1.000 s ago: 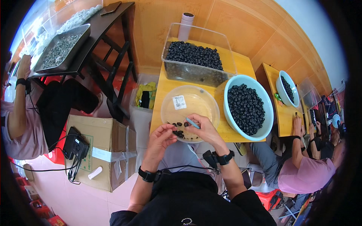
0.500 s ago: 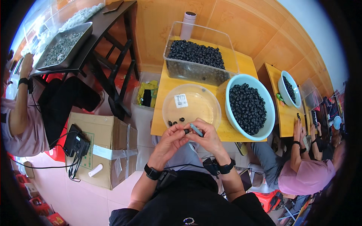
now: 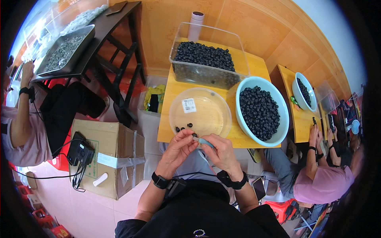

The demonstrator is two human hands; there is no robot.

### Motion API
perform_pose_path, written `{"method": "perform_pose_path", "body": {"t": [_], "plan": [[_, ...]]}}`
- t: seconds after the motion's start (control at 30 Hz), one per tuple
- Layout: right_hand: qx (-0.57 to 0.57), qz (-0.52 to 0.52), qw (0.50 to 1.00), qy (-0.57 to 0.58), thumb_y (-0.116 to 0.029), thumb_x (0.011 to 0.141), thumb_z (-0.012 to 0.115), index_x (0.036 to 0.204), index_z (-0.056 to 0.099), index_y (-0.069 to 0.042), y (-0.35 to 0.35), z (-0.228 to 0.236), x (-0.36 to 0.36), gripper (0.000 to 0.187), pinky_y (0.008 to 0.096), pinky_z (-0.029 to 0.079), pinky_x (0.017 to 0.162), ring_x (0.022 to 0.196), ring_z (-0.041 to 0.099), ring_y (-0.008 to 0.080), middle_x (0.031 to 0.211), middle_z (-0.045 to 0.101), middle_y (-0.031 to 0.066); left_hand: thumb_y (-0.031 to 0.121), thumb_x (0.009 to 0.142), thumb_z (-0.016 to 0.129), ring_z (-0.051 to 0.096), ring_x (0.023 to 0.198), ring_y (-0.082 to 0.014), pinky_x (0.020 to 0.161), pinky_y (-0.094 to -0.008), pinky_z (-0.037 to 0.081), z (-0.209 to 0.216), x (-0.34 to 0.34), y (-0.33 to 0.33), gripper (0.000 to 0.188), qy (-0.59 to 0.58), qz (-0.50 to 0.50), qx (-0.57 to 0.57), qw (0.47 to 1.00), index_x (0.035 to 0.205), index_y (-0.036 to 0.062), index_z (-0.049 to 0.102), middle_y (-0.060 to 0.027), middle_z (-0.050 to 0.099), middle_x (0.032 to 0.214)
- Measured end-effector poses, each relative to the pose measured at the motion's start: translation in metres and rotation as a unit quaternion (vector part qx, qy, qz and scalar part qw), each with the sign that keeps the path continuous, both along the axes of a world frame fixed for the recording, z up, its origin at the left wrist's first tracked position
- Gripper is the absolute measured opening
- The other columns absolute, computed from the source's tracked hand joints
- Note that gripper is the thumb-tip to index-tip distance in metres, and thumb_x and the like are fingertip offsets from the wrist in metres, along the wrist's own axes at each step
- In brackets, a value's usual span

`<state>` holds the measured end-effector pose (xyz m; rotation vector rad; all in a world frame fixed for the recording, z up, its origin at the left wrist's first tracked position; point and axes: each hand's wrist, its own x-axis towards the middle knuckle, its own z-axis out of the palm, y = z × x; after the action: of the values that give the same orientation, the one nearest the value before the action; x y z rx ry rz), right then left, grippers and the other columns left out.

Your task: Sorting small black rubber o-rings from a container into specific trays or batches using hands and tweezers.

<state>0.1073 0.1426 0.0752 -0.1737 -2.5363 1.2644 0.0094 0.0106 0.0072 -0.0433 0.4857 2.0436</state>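
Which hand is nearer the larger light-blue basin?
Right: the right hand is below and left of the light-blue basin in the picture; the left hand is farther left.

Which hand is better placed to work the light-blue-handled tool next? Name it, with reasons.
The right hand, I'd judge: it holds the light-blue-handled tool, tip toward the left hand, whose fingertips seem busy pinching a small black piece.

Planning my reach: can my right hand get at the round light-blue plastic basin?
Likely yes: nothing visible lies between your right hand and the basin, though that hand holds a slim blue-handled tool.
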Motion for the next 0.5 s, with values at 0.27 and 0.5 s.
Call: {"method": "perform_pose_path", "body": {"t": [0.27,0.5], "plan": [[0.042,-0.017,0.999,0.008,-0.012,0.078,0.063,0.091,0.061,-0.004,0.0004,-0.0032,0.0001,0.015,0.0316,0.046,0.050,0.057,0.060,0.0246,0.075,0.060,0.0100,0.004,0.083,0.059,0.062,0.077,-0.0121,0.072,-0.0239,0.054,0.0024,0.0002,-0.0024,0.014,0.017,-0.011,-0.002,1.000,0.097,0.0043,0.056,-0.0050,0.062,0.086],[0.056,-0.005,0.998,0.028,-0.012,0.078,0.063,0.091,0.061,-0.004,0.0020,-0.0073,0.0013,0.015,0.0326,0.045,0.049,0.055,0.059,0.0248,0.073,0.060,0.0104,0.004,0.083,0.060,0.062,0.074,-0.0114,0.068,-0.0234,0.054,-0.0009,-0.0010,-0.0050,0.011,0.026,-0.026,0.001,0.999,0.093,0.0041,0.056,-0.0055,0.062,0.084]]}}
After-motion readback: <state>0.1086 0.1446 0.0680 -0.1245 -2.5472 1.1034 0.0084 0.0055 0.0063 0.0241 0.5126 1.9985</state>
